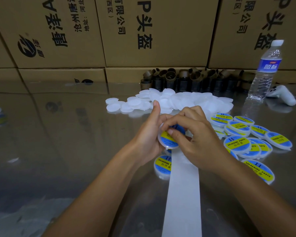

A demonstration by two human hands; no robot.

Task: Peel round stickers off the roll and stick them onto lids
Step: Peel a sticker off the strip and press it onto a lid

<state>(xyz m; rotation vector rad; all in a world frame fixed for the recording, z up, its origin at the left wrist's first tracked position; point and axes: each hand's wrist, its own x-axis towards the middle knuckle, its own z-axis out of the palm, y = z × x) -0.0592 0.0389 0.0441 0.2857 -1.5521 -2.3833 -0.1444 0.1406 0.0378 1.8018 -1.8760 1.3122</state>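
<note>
In the middle of the frame, the left hand (148, 135) holds a white lid (159, 139), fingers curled round it. The right hand (197, 134) pinches the blue and yellow sticker (169, 140) on that lid, above the white paper strip (183, 194).

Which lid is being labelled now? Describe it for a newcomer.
Follow the white backing strip up the steel table to the hands. There the left hand grips one lid while the right hand pinches its sticker down. It alone is held; the other labelled lids lie on the table.
</note>
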